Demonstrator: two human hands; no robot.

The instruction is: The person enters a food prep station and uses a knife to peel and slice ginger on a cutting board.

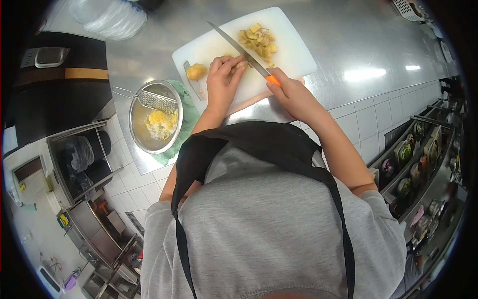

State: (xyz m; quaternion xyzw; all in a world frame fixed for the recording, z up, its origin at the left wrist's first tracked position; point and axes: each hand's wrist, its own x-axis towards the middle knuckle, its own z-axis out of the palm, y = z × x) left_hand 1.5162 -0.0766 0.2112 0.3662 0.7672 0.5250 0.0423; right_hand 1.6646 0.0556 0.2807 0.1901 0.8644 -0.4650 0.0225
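My right hand [294,94] grips the orange handle of a long kitchen knife [239,48], its blade slanting up and left over the white cutting board [294,45]. My left hand [222,79] lies on the board left of the blade, fingers curled over a small yellowish-brown food piece [242,64] that is mostly hidden. A heap of chopped yellow pieces [259,40] with brownish edges sits right of the blade. Left of my left hand rest a peeled potato-like lump [196,72] and a small tool [199,89], possibly a peeler or small knife.
A metal bowl [133,127] holds a flat grater [159,101] and yellow and white shreds [162,123]. It stands on a green cloth [186,119] near the steel table's [338,45] left front corner. Clear plastic [109,20] lies at the back left. Food trays [408,154] stand at right.
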